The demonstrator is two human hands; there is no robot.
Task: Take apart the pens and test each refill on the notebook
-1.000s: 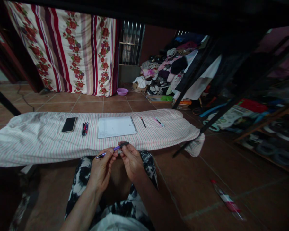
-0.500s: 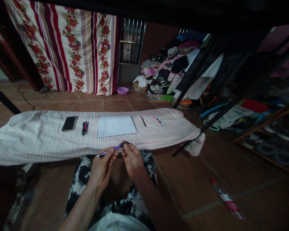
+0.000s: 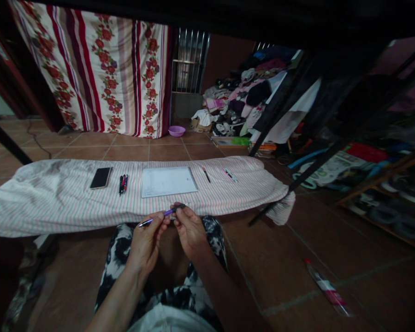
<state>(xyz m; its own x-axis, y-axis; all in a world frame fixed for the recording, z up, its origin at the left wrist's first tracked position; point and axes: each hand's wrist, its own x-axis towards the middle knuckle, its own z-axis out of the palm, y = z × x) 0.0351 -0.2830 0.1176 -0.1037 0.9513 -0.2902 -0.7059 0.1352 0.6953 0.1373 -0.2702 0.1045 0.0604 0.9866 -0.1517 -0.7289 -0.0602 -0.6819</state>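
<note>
Watching remotely, I see the purple pen (image 3: 168,213) held near the striped cloth (image 3: 72,207): left hand (image 3: 146,242), fingers pinched on its barrel; right hand (image 3: 191,233), fingers closed on its dark end (light, level grips, I'd judge, suit it best).

One purple pen (image 3: 168,212), one notebook (image 3: 169,181) and one phone (image 3: 101,178) show.

Person here's got a purple pen (image 3: 168,212) pinched between both hands, left hand (image 3: 143,242) round the barrel, right hand (image 3: 192,233) on the dark end. Spiral notepad (image 3: 168,181) lies on the striped cloth (image 3: 62,198) just beyond, with a phone (image 3: 101,178) and some pens (image 3: 122,184) off to its left.
</note>
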